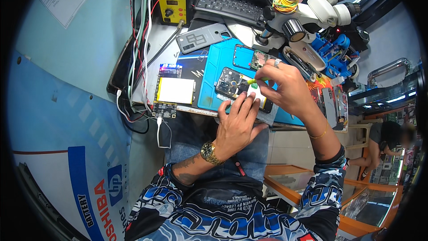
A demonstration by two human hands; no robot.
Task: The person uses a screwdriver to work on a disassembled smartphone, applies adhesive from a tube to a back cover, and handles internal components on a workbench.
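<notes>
"What do you see from your end, starting at the left?"

"I've got a circuit board with blue lights [170, 68] above a flat white pack [175, 90], then a yellow station with a dial [173, 11] at the back of the counter [173, 50]. A grey back cover [203, 38] comes next, touching the blue mat [211, 71]"

"And the opened phone [228, 81]?"

"I see it lying on the mat, insides showing. The left hand [237, 126] isn't clenched; its spread fingertips rest on the phone's near side"

"What about the other of the hands?"

"Just behind the phone I make out a dark frame [244, 57]. Further right, I see a yellow-green tool [251, 81] over the phone, pinched by the right hand [285, 87]; its tip is too small for me to tell. Beyond are a white microscope [327, 9] and a blue rack [336, 56]"
</notes>
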